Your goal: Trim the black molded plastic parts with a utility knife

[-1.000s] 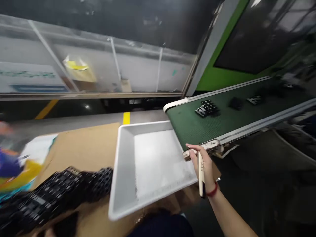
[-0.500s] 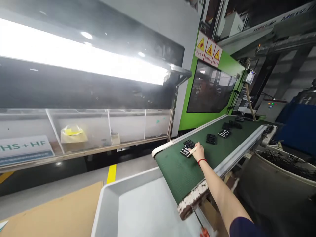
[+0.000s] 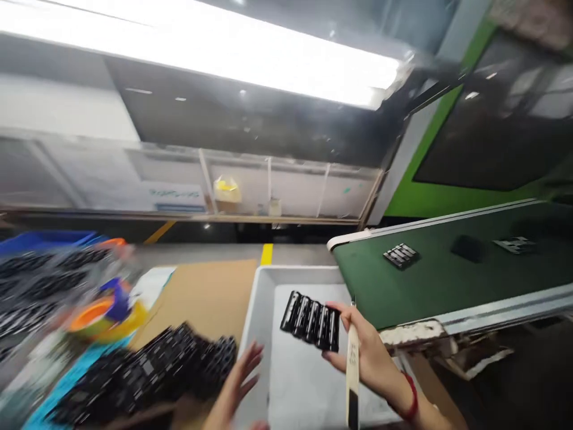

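In my right hand (image 3: 369, 352) is a black plastic part (image 3: 311, 321) with several parallel rounded ribs, gripped at its right edge between thumb and fingers. The same hand also carries a slim tool (image 3: 353, 364) with a pale marked handle, a dark lower end and a metal tip; its exact kind is unclear. Both are above the light grey tray (image 3: 298, 382). My left hand (image 3: 237, 388) is empty, fingers apart, by the tray's left wall and close to a pile of black plastic parts (image 3: 156, 364).
Right of the tray, a green conveyor belt (image 3: 371, 286) carries several black parts, the nearest one (image 3: 401, 255) by its end. Cardboard (image 3: 210, 286) lies left of the tray. Farther left are tape rolls (image 3: 96, 316) and bagged black parts (image 3: 49, 275). A bright lamp (image 3: 268, 54) hangs overhead.
My right hand has lifted a black part off the belt and brought it left over the tray. The view has swung left, and my left hand has come into sight.
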### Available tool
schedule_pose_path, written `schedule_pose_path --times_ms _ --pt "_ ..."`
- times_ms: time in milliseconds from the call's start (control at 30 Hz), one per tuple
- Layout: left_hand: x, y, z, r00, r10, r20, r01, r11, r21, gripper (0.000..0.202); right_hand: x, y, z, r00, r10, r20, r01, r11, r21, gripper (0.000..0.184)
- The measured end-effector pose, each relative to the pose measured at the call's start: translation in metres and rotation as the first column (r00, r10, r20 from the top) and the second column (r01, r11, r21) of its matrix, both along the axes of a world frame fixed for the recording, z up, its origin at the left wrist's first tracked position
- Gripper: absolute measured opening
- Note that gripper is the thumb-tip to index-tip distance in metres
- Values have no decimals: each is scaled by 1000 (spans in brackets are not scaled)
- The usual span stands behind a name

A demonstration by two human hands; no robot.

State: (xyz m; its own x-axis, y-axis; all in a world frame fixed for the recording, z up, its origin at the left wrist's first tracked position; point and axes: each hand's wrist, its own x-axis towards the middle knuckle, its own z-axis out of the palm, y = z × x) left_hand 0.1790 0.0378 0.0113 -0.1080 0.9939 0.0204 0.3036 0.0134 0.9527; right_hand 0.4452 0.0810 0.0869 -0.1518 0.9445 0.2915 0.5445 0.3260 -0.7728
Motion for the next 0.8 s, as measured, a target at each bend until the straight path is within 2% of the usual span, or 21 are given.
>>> schedule_pose_path --times_ms 33,67,100,167,300,367,467,700,800 --pt "5 -8 -1 993 -89 72 87 996 27 102 -14 -19 -5 995 85 -49 -87 996 -36 43" --pt "10 -13 0 956 -197 218 173 977 126 115 -24 -36 -10 982 157 -103 -163 985 -60 46" --pt "16 -16 3 894 -320 313 273 944 187 110 -31 -49 -13 965 208 -158 -221 973 -68 47" --pt "26 -19 12 843 -357 402 285 931 229 92 -38 -68 -17 939 224 -262 -245 968 -53 46" --pt "40 -31 37 909 -381 172 352 920 175 56 -41 -78 -6 914 96 -395 -120 992 -37 28" --pt "42 -38 47 908 -414 71 401 904 147 48 -44 -76 3 896 93 -434 -152 983 -103 19" --pt "41 -45 53 885 -465 -6 462 879 115 48 -49 -75 11 854 81 -513 -220 952 -215 23" --pt "40 -51 53 867 -491 -82 497 862 98 50 -56 -81 20 737 -12 -676 -329 867 -374 37" --pt "41 -52 53 870 -489 -57 492 862 124 54 -60 -81 21 734 -16 -679 -311 881 -357 40"
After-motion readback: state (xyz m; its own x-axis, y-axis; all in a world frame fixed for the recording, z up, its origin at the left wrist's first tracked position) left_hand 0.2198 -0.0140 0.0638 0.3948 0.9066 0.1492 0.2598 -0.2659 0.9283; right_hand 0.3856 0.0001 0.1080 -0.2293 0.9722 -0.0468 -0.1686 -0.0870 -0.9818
